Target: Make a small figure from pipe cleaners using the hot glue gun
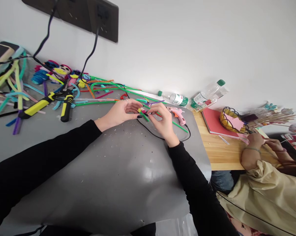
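Left hand (120,111) and right hand (162,119) meet above the grey table (128,173), both holding one small yellow-and-pink piece (141,111) between the fingertips: left thumb and fingers nearly closed at its left end, right thumb and index pinched at its right end. Exact shape of piece too small to tell. Black sleeves (57,144) to both wrists. Green stems (179,127) run under and beside the hands, others lie along the wall (157,42). Pink glue gun (178,115) lies just right of the right hand, its black cord (190,132) curving on the table. Left of the hands: pliers (67,106) with yellow-black handles spread, beside a heap of mixed-colour stems (19,88) and some fuzzy figures (40,76) against the wall. Black socket strip (76,14) above, two cables plugged in. One bottle (178,99) lies on its side by the wall, another bottle (199,98) tilts beside it. Farther right, wooden table (219,160) with red book (210,122), yellow basket (229,123) touching it, and a co-worker's hands (256,140) near each other, beige sleeve (263,170) below.
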{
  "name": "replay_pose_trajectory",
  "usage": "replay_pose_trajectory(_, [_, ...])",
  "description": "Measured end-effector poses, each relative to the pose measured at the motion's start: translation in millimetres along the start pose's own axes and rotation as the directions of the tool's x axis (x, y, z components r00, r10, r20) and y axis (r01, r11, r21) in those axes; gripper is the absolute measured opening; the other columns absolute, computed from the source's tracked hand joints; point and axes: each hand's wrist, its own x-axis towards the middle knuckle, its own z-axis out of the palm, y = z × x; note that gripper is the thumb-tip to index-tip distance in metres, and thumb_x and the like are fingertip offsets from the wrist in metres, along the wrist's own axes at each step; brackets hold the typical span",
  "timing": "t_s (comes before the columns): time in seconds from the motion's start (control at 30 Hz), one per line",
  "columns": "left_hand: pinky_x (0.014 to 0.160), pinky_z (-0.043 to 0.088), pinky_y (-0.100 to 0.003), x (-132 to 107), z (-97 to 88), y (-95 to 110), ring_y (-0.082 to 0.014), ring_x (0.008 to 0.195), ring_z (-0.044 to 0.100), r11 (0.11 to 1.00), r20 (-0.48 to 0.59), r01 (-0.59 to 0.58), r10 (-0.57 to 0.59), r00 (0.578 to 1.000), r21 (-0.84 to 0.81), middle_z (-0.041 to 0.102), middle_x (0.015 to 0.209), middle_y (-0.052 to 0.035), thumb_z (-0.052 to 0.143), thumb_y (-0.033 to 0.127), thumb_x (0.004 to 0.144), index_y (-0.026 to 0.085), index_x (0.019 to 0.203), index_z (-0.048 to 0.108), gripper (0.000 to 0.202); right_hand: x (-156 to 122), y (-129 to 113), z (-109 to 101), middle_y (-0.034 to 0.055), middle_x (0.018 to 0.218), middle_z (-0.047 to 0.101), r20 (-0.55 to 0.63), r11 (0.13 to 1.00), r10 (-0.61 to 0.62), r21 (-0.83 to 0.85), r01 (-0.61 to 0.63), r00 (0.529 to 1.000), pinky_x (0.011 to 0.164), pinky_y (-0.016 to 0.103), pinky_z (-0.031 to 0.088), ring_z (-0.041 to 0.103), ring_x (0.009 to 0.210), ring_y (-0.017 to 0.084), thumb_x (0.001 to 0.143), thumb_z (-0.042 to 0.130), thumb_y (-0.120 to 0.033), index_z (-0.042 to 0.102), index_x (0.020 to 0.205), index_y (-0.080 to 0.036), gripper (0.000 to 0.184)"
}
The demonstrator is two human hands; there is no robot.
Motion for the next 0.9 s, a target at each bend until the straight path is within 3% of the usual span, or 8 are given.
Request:
replay_pose_trajectory(0.3, [0.098, 0.063, -0.045, 0.4, -1.0, -3.2, -0.0243, 0.097, 0.076, 0.997, -0.070, -0.056, 0.060, 0.996, 0.059, 0.079, 0.107, -0.0119, 0.091, 0.057, 0.071, 0.017, 0.104, 0.071, 0.055, -0.8, 0.1, 0.3, 0.0056, 0.097, 0.070, 0.061, 1.000, -0.003, -0.022, 0.004, 0.998, 0.082, 0.037, 0.053, 0.065, 0.094, 0.020, 0.102, 0.059, -0.021, 0.067, 0.096, -0.024, 0.010])
replay_pose_trajectory(0.9, [0.097, 0.063, -0.043, -3.2, 2.4, 4.8, -0.0249, 0.100, 0.075, 0.977, -0.034, -0.141, 0.148, 0.988, 0.159, 0.077, 0.112, -0.0115, 0.080, 0.058, 0.084, 0.019, 0.111, 0.080, 0.047, -1.8, 3.0, 1.6, 0.0025, 0.085, 0.057, 0.161, 1.000, 0.010, -0.030, -0.005, 0.987, 0.075, 0.034, 0.045, 0.052, 0.080, 0.018, 0.105, 0.051, -0.021, 0.058, 0.095, -0.022, 0.012])
